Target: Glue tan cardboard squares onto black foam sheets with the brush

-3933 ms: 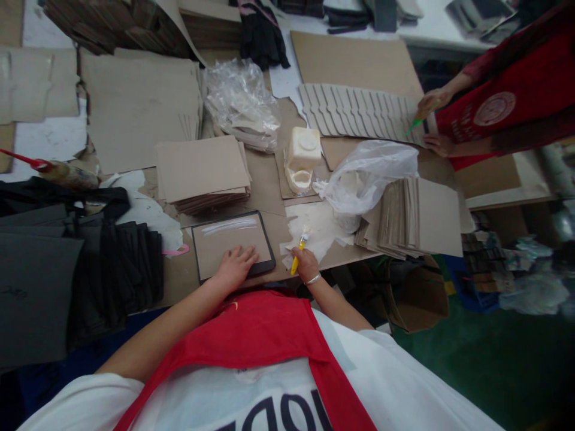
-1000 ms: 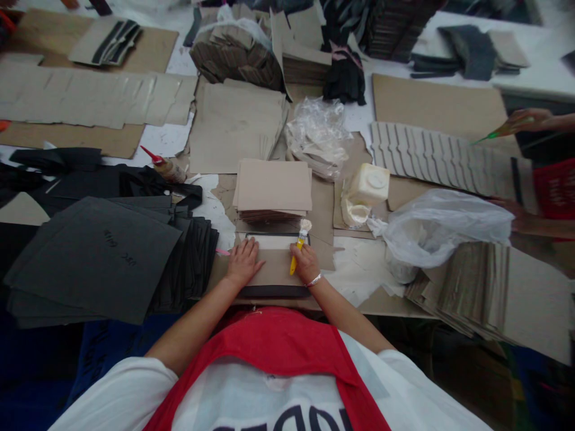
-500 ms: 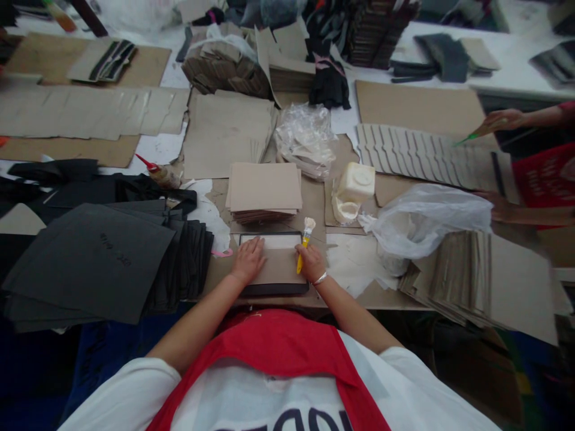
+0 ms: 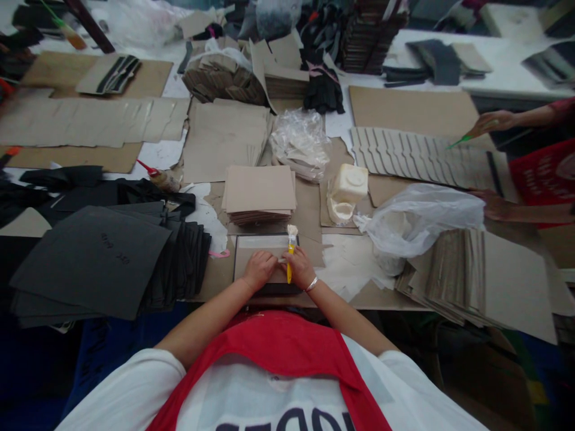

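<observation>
A yellow-handled paintbrush (image 4: pixel 290 263) stands nearly upright in my right hand (image 4: pixel 302 268), its pale bristles pointing away from me. My left hand (image 4: pixel 260 269) is close beside it, fingers curled down over a brown board (image 4: pixel 242 258). Whatever the left fingertips pinch, if anything, is hidden. Under both hands lies a dark-edged panel (image 4: pixel 269 290), with a pale strip (image 4: pixel 260 242) along its far side. Just beyond is a stack of brown cardboard pieces (image 4: pixel 260 190).
Black sheets (image 4: pixel 94 257) are piled at left. To the right are an off-white plastic container (image 4: pixel 350 184), a clear plastic bag (image 4: pixel 426 215) and a cardboard stack (image 4: pixel 512 275). A co-worker's hand (image 4: pixel 494 121) holds a green-tipped tool above lined-up strips (image 4: pixel 404 152). A red-tipped bottle (image 4: pixel 157 175) lies left.
My left hand has moved from the panel's far edge toward its middle, fingers now curled. My right hand, with the paintbrush, has come in from the right edge, so the hands nearly meet.
</observation>
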`<state>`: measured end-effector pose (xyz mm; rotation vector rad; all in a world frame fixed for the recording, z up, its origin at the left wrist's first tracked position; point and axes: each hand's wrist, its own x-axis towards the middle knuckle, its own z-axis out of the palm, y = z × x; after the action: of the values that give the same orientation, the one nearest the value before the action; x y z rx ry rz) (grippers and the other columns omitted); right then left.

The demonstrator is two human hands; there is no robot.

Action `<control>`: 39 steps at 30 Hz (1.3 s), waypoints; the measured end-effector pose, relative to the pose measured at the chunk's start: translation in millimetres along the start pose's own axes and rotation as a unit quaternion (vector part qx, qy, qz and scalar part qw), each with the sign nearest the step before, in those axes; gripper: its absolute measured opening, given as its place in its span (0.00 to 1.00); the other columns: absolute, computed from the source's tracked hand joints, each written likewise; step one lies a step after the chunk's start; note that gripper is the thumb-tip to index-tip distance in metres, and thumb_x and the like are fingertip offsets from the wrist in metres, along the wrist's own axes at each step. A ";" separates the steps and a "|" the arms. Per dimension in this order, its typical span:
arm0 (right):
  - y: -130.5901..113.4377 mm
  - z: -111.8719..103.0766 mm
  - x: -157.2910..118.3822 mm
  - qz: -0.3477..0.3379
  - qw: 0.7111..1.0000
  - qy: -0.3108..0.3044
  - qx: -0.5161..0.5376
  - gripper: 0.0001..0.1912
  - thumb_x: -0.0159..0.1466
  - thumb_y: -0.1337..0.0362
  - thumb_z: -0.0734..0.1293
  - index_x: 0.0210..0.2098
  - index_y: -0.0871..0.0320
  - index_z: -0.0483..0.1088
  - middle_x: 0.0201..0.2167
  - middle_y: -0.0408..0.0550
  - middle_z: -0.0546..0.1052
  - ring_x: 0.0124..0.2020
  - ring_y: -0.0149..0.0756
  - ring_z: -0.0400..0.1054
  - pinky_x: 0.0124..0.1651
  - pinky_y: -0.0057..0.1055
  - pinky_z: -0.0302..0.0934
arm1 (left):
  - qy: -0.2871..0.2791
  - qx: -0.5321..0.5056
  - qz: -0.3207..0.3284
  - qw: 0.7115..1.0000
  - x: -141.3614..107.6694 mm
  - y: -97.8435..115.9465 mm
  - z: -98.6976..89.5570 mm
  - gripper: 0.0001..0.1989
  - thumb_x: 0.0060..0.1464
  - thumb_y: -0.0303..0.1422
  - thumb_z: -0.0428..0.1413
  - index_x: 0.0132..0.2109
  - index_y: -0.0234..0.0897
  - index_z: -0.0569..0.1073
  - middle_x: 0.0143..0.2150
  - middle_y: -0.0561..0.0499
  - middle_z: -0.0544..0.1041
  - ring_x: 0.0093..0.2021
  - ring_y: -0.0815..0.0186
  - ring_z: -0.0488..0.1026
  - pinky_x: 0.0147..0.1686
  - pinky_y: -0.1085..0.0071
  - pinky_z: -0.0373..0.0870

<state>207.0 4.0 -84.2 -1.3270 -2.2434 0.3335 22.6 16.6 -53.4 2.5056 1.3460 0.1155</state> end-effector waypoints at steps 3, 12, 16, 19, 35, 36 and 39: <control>16.3 -7.0 -18.0 0.036 0.999 0.021 -0.032 0.09 0.62 0.69 0.58 0.39 0.57 0.68 0.32 0.50 0.74 0.38 0.39 0.66 0.50 0.40 0.59 | 0.028 -0.031 0.018 0.999 -3.3 17.1 -1.0 0.13 0.61 0.37 0.46 0.41 0.38 0.74 0.39 0.45 0.74 0.41 0.61 0.69 0.41 0.64 0.62; 114.0 -71.7 -79.8 0.157 0.965 0.099 -0.186 0.14 0.56 0.55 0.61 0.37 0.53 0.70 0.22 0.55 0.70 0.23 0.46 0.64 0.26 0.41 0.55 | 0.202 0.017 -0.091 0.975 -98.4 -35.8 -121.7 0.13 0.60 0.37 0.48 0.48 0.39 0.73 0.45 0.44 0.76 0.49 0.62 0.70 0.52 0.63 0.64; 107.6 -70.1 -67.8 0.120 0.974 0.141 -0.131 0.17 0.54 0.52 0.61 0.43 0.44 0.68 0.24 0.54 0.70 0.24 0.54 0.65 0.25 0.48 0.55 | 0.284 0.130 -0.333 0.890 -154.7 -110.8 -205.4 0.16 0.59 0.38 0.49 0.51 0.36 0.70 0.51 0.41 0.72 0.55 0.56 0.66 0.57 0.58 0.59; 66.7 -67.4 -41.4 0.074 0.983 0.141 -0.096 0.19 0.57 0.56 0.60 0.48 0.46 0.65 0.34 0.60 0.74 0.29 0.52 0.69 0.30 0.49 0.59 | 0.210 0.128 -0.490 0.836 -183.6 -173.3 -241.5 0.27 0.51 0.43 0.56 0.55 0.30 0.67 0.56 0.35 0.67 0.59 0.51 0.62 0.57 0.59 0.59; -59.9 -35.3 37.3 -0.058 0.988 0.143 0.028 0.20 0.62 0.63 0.62 0.54 0.55 0.60 0.46 0.54 0.74 0.45 0.43 0.72 0.47 0.42 0.67 | 0.018 -0.072 -0.565 0.822 -198.9 -247.2 -281.4 0.17 0.35 0.43 0.64 0.25 0.38 0.66 0.25 0.52 0.72 0.29 0.64 0.71 0.26 0.73 0.62; -62.3 -34.3 37.4 -0.046 0.989 0.136 0.033 0.19 0.62 0.63 0.62 0.53 0.55 0.61 0.46 0.54 0.74 0.45 0.43 0.72 0.47 0.41 0.67 | 0.024 -0.099 -0.559 0.823 -200.3 -240.8 -280.1 0.16 0.37 0.41 0.63 0.24 0.38 0.65 0.24 0.53 0.72 0.28 0.65 0.70 0.26 0.73 0.62; -74.5 -33.5 33.4 -0.006 0.992 0.105 0.075 0.18 0.63 0.62 0.61 0.52 0.57 0.61 0.44 0.54 0.75 0.43 0.42 0.72 0.46 0.41 0.68 | 0.073 -0.186 -0.527 0.826 -205.2 -216.3 -268.4 0.14 0.40 0.39 0.61 0.25 0.37 0.64 0.28 0.52 0.74 0.29 0.67 0.72 0.28 0.74 0.66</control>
<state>156.4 -5.2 -12.4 -1.2108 -2.0102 0.3350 -321.4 18.0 152.9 1.1932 2.2858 0.2855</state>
